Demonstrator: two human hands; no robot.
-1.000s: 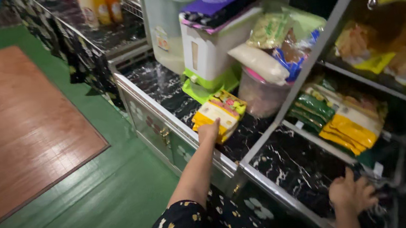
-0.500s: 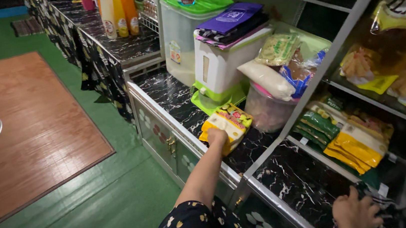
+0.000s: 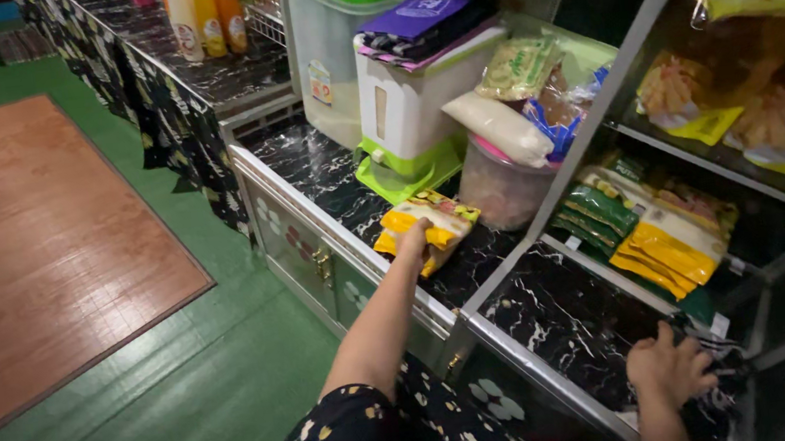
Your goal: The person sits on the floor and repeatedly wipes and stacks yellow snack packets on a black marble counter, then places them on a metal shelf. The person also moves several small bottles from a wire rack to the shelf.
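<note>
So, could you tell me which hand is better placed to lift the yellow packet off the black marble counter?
Left. The left hand already rests on the yellow packet, while the right hand lies far off on the lower shelf, beyond the metal post.

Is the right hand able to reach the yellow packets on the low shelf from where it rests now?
Probably yes. The right hand lies on the black marbled surface just below the yellow packets, and nothing stands between them. The left hand is busy on a yellow pack.
</note>
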